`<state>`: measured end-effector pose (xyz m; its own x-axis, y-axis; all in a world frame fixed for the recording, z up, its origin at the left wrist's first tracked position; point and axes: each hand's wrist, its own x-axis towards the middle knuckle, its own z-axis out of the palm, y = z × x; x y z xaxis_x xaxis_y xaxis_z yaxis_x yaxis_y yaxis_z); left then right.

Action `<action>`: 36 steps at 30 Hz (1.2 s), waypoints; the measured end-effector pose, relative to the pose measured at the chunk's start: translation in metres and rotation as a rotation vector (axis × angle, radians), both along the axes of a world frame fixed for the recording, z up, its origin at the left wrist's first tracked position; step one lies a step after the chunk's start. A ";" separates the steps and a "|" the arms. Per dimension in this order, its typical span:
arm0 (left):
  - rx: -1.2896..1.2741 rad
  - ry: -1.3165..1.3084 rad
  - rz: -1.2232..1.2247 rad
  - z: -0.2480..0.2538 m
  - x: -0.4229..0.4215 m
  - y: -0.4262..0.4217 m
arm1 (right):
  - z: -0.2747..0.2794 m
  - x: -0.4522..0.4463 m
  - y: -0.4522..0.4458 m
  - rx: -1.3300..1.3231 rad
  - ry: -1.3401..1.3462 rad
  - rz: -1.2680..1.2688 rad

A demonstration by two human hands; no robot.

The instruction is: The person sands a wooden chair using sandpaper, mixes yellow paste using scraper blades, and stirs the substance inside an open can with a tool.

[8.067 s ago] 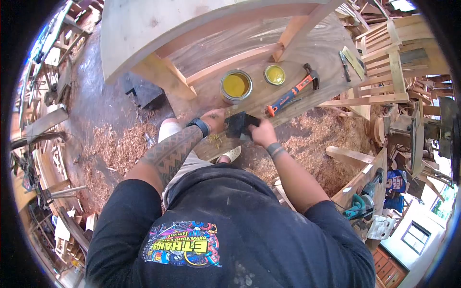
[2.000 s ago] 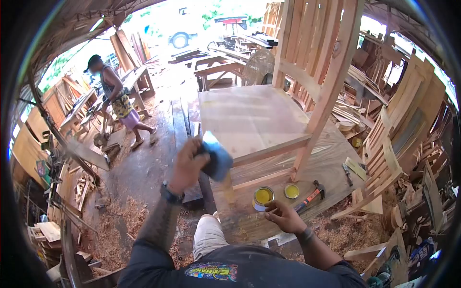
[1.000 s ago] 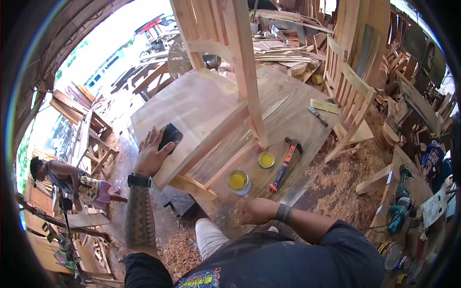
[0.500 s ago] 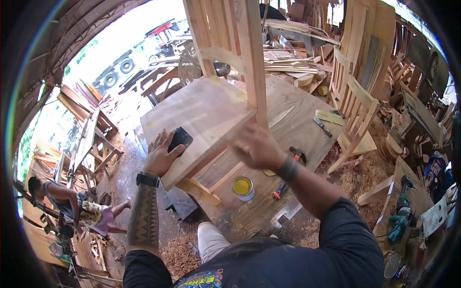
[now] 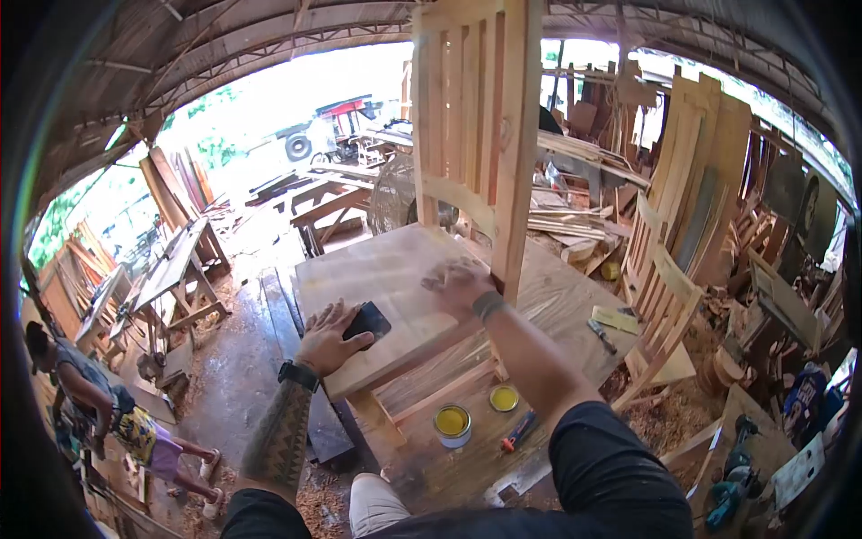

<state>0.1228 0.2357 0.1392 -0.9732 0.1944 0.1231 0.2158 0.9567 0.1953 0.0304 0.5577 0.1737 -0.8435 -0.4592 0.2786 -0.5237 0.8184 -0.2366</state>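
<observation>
A pale wooden chair [image 5: 516, 153] with a slatted back stands on a wooden worktable [image 5: 561, 332]. My left hand [image 5: 330, 341] lies flat near the left front of the seat [image 5: 395, 283], fingers spread. Its thumb is at the edge of a flat black rectangular object [image 5: 368, 323], whose kind I cannot make out. My right hand [image 5: 460, 286] is on the seat near the back post, its fingers curled down and pressed together. Whatever is under them is hidden. Faint yellowish smears mark the seat.
Below the chair are two open tins of yellow stuff [image 5: 452, 422] and a red-and-blue-handled tool [image 5: 518, 433]. A scraper [image 5: 602, 337] lies by a yellow piece [image 5: 614, 320]. Another chair [image 5: 669, 287] stands right, a power tool [image 5: 738, 458] beyond. A person [image 5: 99, 395] is at left.
My right hand has gone from a blur over the seat's right edge to farther in on the seat. My left hand stays beside the black object. The view has tilted up.
</observation>
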 end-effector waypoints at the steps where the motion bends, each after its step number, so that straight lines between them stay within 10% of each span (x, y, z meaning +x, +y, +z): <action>1: 0.001 -0.002 0.004 0.002 0.000 0.001 | -0.004 -0.002 -0.001 0.011 -0.093 -0.001; 6: 0.007 0.000 0.002 0.004 0.004 0.002 | -0.064 -0.038 -0.008 -0.182 0.464 -0.239; 16: 0.011 -0.005 0.007 0.005 0.005 0.002 | -0.038 -0.034 -0.004 -0.096 -0.061 -0.073; 36: 0.003 0.007 0.019 0.001 0.003 0.000 | -0.029 -0.022 -0.005 -0.119 -0.002 -0.086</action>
<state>0.1256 0.2358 0.1403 -0.9757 0.1757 0.1308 0.1993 0.9599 0.1970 0.0082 0.5530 0.1447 -0.8789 -0.3492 0.3250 -0.4524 0.8262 -0.3357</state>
